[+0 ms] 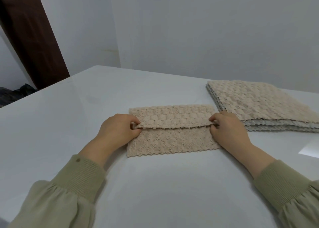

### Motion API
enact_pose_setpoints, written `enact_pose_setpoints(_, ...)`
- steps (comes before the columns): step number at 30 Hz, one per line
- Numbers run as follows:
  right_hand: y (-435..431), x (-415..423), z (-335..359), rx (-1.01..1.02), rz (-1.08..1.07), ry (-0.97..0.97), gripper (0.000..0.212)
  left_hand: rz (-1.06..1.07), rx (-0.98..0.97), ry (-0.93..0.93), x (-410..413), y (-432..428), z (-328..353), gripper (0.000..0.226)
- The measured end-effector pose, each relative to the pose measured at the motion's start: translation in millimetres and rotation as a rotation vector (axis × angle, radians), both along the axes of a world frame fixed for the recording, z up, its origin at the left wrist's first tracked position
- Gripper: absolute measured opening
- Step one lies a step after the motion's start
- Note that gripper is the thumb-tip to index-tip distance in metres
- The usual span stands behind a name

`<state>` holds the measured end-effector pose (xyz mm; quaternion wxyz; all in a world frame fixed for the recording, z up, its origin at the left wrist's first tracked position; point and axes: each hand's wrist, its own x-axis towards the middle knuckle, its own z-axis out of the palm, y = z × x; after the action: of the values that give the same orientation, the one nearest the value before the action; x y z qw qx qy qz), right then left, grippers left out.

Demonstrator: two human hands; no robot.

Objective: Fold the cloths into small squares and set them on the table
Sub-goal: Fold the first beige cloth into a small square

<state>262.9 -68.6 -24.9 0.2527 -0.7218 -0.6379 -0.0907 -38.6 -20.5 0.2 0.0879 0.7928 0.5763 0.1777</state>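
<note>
Hands first, from the head view: the left hand and the right hand each pinch one end of a turned-over edge of the cloth, thumb and fingers curled round the fabric. Neither hand is loose, and neither holds anything else.

The cloth, a beige textured one, lies flat on the white worktop just left of the stack, its far right corner close to the stack's near left corner. Its far part is doubled over toward the person. The free edge held by the hands runs straight across the middle and stops short of the scalloped near edge. A band of single layer shows nearer than that edge.

The first fold looks under way but not closed: the held edge has yet to meet the near edge. After that the cloth would need at least one more fold across its length to make a small square.

The stack holds several flat, unfolded cloths, beige on top with grey layers under it. No finished square shows anywhere left of or in front of the stack. By that, the task seems to be at its start, with this cloth and the whole stack left to do.
</note>
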Motion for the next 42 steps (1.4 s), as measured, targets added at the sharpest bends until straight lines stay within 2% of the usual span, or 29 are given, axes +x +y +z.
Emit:
enact_pose_setpoints(3,4.3,1.1,-1.7,0.023,0.002,0.010,0.019,0.040,0.052,0.002,3.7,4.6,-2.8,0.019)
enact_pose_setpoints(7,9.0,1.3,-2.0,0.060,0.004,0.034,0.018,0.134,0.146,-0.095,8.5,12.2,-6.9,0.022)
enact_pose_setpoints(11,-3.0,-1.8,12.1,0.465,0.018,0.056,0.014,0.178,0.326,-0.203,6.3,1.9,-2.9,0.018)
enact_pose_setpoints(13,-12.2,0.9,11.4,0.489,0.038,0.014,0.013,0.107,0.412,-0.260,1.1,-4.8,-3.4,0.013)
enact_pose_setpoints(14,-15.6,4.4,8.7,0.422,0.035,-0.018,0.013,0.055,0.401,-0.254,-1.8,-7.8,-4.4,0.011)
enact_pose_setpoints(17,-26.1,15.0,-0.7,0.133,0.031,-0.027,0.017,-0.076,0.201,-0.148,-10.5,-17.1,-10.6,0.012)
enact_pose_setpoints(18,-29.4,17.3,-2.3,0.101,0.052,-0.014,0.020,-0.119,0.158,-0.116,-12.5,-20.2,-12.4,0.014)
enact_pose_setpoints(22,-38.3,17.5,-4.3,0.123,0.116,-0.042,0.026,-0.199,0.129,-0.107,-11.6,-27.8,-14.0,0.024)
enact_pose_setpoints(25,-36.8,17.7,-5.6,0.072,0.066,-0.006,0.027,-0.135,0.188,-0.101,-9.9,-27.0,-14.0,0.013)
enact_pose_setpoints(29,-34.6,20.4,-3.4,0.086,0.041,0.061,0.015,0.007,0.218,-0.131,-12.0,-26.4,-12.3,0.011)
enact_pose_setpoints(33,-44.1,14.2,7.4,0.370,0.070,0.055,0.006,0.096,0.139,-0.300,-13.4,-31.4,-7.5,0.012)
enact_pose_setpoints(35,-48.8,13.6,8.3,0.330,0.102,0.004,0.007,0.106,0.093,-0.367,-16.7,-33.0,-7.0,0.013)
enact_pose_setpoints(38,-54.7,11.7,6.8,0.059,0.061,0.042,0.010,0.085,0.010,-0.412,-19.3,-34.6,-5.9,0.017)
enact_pose_setpoints(39,-55.7,11.8,7.1,0.048,0.044,0.060,0.010,0.087,-0.022,-0.449,-18.8,-35.2,-4.6,0.017)
enact_pose_setpoints(42,-59.4,10.1,10.5,0.200,0.007,0.147,0.011,0.105,-0.110,-0.651,-17.2,-37.2,0.7,0.018)
